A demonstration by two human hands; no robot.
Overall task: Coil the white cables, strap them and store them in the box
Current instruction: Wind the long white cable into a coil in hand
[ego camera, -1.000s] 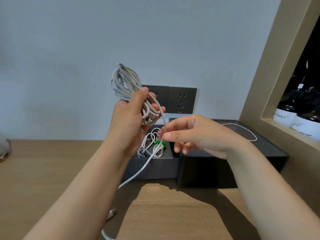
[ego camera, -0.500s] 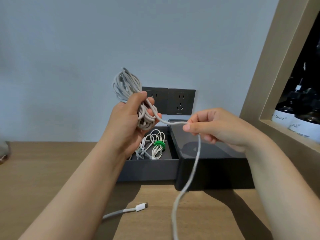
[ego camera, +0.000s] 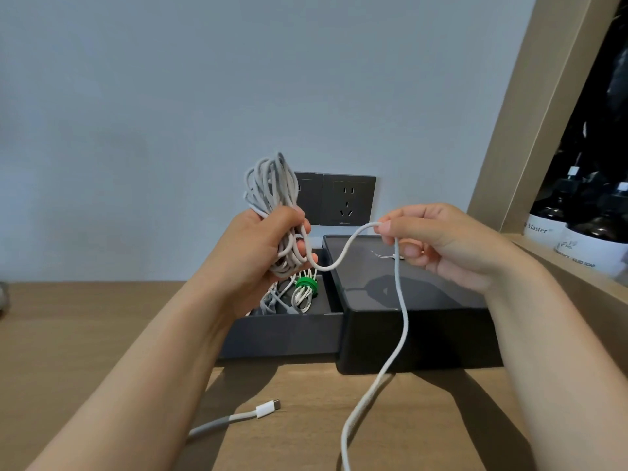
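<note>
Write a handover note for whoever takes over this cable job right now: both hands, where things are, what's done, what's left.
Left hand grips the part-wound coil of white cable, held above the open grey box.
Right hand pinches the loose run of that cable, which hangs down towards the wooden table. A plug end, probably this cable's, lies on the table in front of the box.
Done: a small white bundle with a green strap lies in the box.
Left: wind in the loose length, strap the coil, put it in the box.

Left hand (ego camera: 265, 246) grips coiled cable (ego camera: 272, 192); right hand (ego camera: 438, 243) pinches its tail.
</note>
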